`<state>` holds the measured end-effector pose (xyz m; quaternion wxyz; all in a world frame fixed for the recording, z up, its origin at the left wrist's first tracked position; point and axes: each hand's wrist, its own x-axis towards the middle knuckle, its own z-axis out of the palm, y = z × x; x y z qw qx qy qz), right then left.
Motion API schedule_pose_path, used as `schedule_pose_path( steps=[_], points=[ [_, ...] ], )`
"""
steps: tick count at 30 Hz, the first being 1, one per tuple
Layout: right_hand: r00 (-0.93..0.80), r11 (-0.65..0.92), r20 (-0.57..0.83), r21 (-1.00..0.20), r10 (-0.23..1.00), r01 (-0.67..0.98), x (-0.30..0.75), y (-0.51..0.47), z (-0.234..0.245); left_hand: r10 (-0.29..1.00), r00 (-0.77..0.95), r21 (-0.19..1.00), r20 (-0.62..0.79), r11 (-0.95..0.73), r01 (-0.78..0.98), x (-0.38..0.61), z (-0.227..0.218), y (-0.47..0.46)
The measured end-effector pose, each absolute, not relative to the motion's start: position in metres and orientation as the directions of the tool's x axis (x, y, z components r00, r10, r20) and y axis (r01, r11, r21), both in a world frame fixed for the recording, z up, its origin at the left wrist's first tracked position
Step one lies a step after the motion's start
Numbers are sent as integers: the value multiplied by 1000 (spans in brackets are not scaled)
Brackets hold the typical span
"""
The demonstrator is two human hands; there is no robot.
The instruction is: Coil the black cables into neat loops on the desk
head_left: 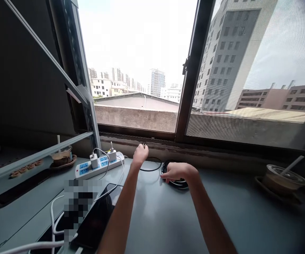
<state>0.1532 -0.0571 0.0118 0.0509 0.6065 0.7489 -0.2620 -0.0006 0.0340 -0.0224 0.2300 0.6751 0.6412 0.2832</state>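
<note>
A black cable (180,185) lies coiled on the grey-blue tabletop close to the window wall. My right hand (178,171) is closed over the coil, its fingers curled down on the near left part. From the coil a loose stretch of the cable curves left toward my left hand (141,154). That hand is raised near the wall, fingers pinched together on the cable's end; a small dark tip shows above the fingertips. Left of it sits a white power strip (118,159) with blue sockets and two white chargers plugged in.
Dark flat devices (93,224) with white cables lie at the lower left, partly pixelated. Lidded drink cups stand on saucers, one cup (283,180) right, another cup (62,156) left. A metal frame post (87,84) rises at left before the window.
</note>
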Motion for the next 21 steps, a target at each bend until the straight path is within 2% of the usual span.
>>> schedule_pose_path(
  steps=[3,5,7,9,10,12,14,15,18,21],
  points=[
    [-215,67,-434,-333,875,941,151,-39,-4,979,-67,737,193,-100,669,-8,-3,27],
    [-223,58,-447,-353,866,934,154,-35,-7,957,-86,826,278,-193,529,-10,11,18],
    [-331,106,-402,-488,854,866,155,-35,-5,923,-84,919,376,-360,159,-8,23,7],
    [-496,205,-218,-718,840,665,155,-38,2,906,-60,895,419,-423,-142,-2,32,-4],
    [-554,268,-74,-817,829,511,153,-41,6,902,-63,875,428,-431,-220,2,35,-9],
    [-547,372,209,-905,811,205,148,-46,15,891,-97,844,444,-453,-287,10,40,-20],
    [-446,425,390,-905,806,-24,142,-52,24,871,-124,814,475,-488,-314,18,44,-30],
    [-387,431,437,-896,812,-108,140,-55,27,861,-131,802,491,-506,-318,22,46,-35],
    [-256,433,500,-858,827,-275,139,-64,35,835,-186,768,518,-550,-328,29,51,-47],
    [-172,444,529,-818,831,-366,145,-72,43,823,-255,736,507,-568,-368,32,54,-52]
  ],
)
